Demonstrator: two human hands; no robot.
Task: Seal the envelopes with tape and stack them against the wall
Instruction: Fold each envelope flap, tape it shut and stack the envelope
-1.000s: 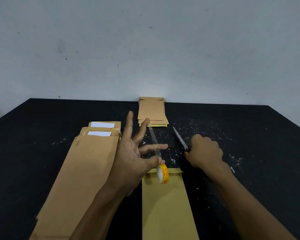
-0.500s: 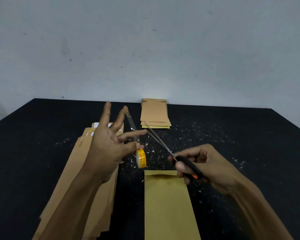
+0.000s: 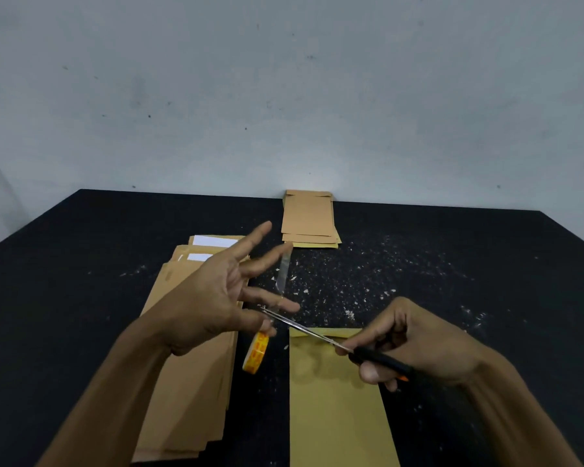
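Now the scissors (image 3: pixel 304 328), gripped in the right hand (image 3: pixel 415 345), point toward ten o'clock, blades meeting the tape strip (image 3: pixel 284 271) the left hand (image 3: pixel 216 298) pinches, other fingers splayed.

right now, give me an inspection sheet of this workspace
surface: black table, strewn with pale flecks.
job's things: envelope lies flat in front; unsealed pile to its left; finished stack against the wall; tape roll with a strip pulled up from it.
clutter: only the flecks.
grippers: left hand holds the tape roll and strip, fingers spread; right hand grips scissors, blades at the strip.
cables: nothing seen.
surroundings: bare grey wall.
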